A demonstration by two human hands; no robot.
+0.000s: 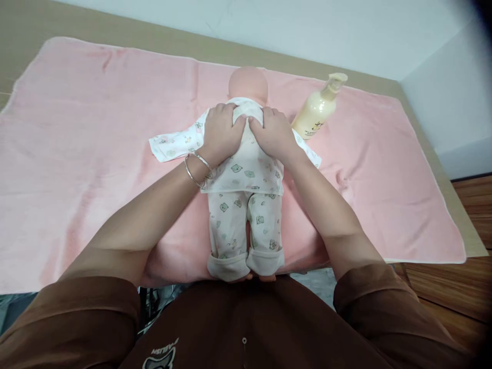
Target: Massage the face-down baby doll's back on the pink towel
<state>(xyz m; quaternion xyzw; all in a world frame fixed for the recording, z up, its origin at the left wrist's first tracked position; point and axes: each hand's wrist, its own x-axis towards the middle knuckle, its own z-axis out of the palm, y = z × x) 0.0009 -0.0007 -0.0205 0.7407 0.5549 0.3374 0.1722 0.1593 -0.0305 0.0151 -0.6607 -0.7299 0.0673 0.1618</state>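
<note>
A baby doll [246, 174] in a white printed top and trousers lies on the pink blanket [115, 118], its bald head away from me and its feet at the near edge. No face shows, so it appears to lie on its front. My left hand [223, 130] rests on the left side of its upper back, fingers over the shoulder and thumb toward the middle. Mirroring it, my right hand [277, 133] lies on the right side. Both hands are open and pressed against the cloth, the thumb tips almost meeting. The doll's sleeves spread out to both sides.
A cream pump bottle [315, 110] is on the blanket right of the doll's head, close to the right sleeve. The blanket covers much of a wooden table [392, 87]. A pale wall [292, 25] runs behind it. Wooden panelling [449, 287] stands at the lower right.
</note>
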